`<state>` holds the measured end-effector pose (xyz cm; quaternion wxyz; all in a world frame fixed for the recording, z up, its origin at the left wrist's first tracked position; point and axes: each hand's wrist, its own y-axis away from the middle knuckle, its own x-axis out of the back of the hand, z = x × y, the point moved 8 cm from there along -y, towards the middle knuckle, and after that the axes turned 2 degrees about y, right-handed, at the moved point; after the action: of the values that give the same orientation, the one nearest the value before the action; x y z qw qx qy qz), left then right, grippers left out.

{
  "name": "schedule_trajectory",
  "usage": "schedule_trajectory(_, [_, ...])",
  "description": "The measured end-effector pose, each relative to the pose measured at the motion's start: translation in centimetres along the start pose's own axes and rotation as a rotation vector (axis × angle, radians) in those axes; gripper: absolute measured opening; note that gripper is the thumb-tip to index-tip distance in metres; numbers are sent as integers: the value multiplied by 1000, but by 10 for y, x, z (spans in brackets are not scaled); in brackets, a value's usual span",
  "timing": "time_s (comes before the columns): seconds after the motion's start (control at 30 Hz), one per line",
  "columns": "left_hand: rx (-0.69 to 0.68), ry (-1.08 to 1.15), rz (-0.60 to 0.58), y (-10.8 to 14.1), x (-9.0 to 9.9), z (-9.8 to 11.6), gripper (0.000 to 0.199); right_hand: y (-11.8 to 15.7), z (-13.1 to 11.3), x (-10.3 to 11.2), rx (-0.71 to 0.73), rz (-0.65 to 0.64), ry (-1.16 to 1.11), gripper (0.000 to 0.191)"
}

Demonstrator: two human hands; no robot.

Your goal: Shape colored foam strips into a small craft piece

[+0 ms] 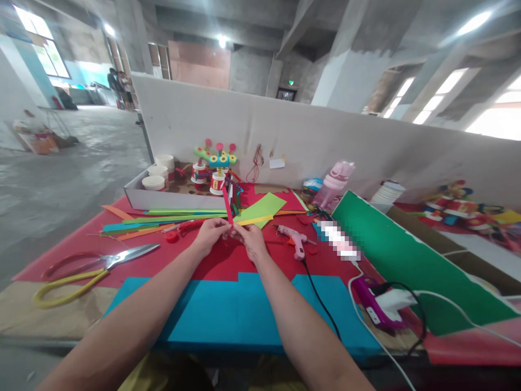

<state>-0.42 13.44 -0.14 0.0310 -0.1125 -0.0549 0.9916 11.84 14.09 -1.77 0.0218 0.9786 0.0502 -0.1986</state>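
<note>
Both my hands meet above the red sheet at the middle of the table. My left hand is closed, its fingertips pinching where a red paper strip and a yellow paper strip come together. From this spot the red strip points up and away, and the yellow one runs to the right. My right hand pinches the yellow strip near the same end. Just behind the strips lies a light green paper piece. A pink glue gun rests to the right of my right hand.
Large scissors lie at the left, near long colored strips. Behind, a white box holds paper cups and cup figures. A pink bottle, a green board, a purple power strip and cables occupy the right. Blue sheets lie in front.
</note>
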Motion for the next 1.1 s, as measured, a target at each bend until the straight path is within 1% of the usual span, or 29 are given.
schedule_trajectory(0.13, [7,31,-34,2,-5,1,26,0,-3,2,49,30,5,32])
schedule_trajectory(0.23, [21,63,-39,3,-5,3,29,0,-2,4,40,55,-12,33])
schedule_trajectory(0.3, [22,89,-17,3,-2,7,30,0,-1,5,27,71,-16,33])
schedule_trajectory(0.4, [25,104,14,3,2,12,31,1,0,3,17,50,5,33])
schedule_trajectory(0.53, [-15,80,-20,4,-1,13,30,3,2,-2,12,10,42,30])
schedule_trajectory(0.67, [-48,39,-8,2,2,11,30,4,3,-3,20,17,48,30])
schedule_trajectory(0.93, [-25,56,11,0,4,6,31,1,5,-1,14,38,59,28])
schedule_trajectory(1.0, [11,75,-5,0,2,3,32,1,4,2,23,71,46,28])
schedule_trajectory(1.1, [48,76,-60,2,-4,1,32,0,1,5,57,95,5,28])
